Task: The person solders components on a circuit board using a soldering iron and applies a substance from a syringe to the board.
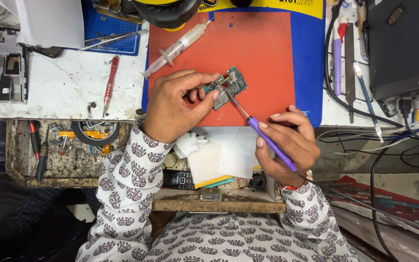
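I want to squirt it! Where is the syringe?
In the head view, the syringe lies slanted across the red mat's upper-left edge, above the left hand, right of the red screwdriver.

Both hands raised (fingers pinched), left [170, 104], right [287, 143], wrists bent inward

bright, even light falls from above onto my tabletop [73, 82]; the red mat [263, 53] shows flat colour with no glare. my hands cast only soft, short shadows. focus is sharp at centre, and the lower corners sit darker.
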